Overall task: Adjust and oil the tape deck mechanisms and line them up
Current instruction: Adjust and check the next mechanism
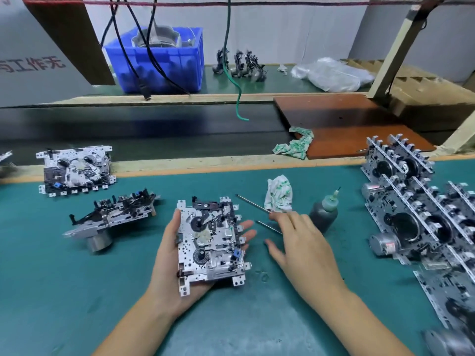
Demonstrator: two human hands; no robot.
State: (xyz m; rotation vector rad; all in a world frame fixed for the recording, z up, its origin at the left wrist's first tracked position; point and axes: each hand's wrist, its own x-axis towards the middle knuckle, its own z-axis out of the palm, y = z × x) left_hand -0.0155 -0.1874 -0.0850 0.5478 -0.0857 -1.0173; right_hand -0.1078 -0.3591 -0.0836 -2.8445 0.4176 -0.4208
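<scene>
Silver stamped metal fills my left hand [180,260]: a flat tape deck mechanism with black reels and a small blue part [209,242] lies face up across my palm, my thumb curled over its left edge and my fingertips showing past its right edge. It is lifted just above the teal bench mat [64,291].

My right hand [300,242] hovers palm down to the right of it, fingers relaxed and spread, gripping nothing. Its fingertips reach toward two thin metal rods [253,203] lying on the mat; whether they touch the nearer one I cannot tell.

Just beyond that hand stand a crumpled white-and-green rag [279,194] and a dark squeeze bottle of oil with a pale green nozzle [324,213], close together.

Bare mat lies open in front of me and between my arms. To the left, two more mechanisms rest: one tilted on its motor [113,217], one flat near the mat's far edge [75,170]. Along the right edge, a crowded row of upright mechanisms [416,214] runs toward me.
</scene>
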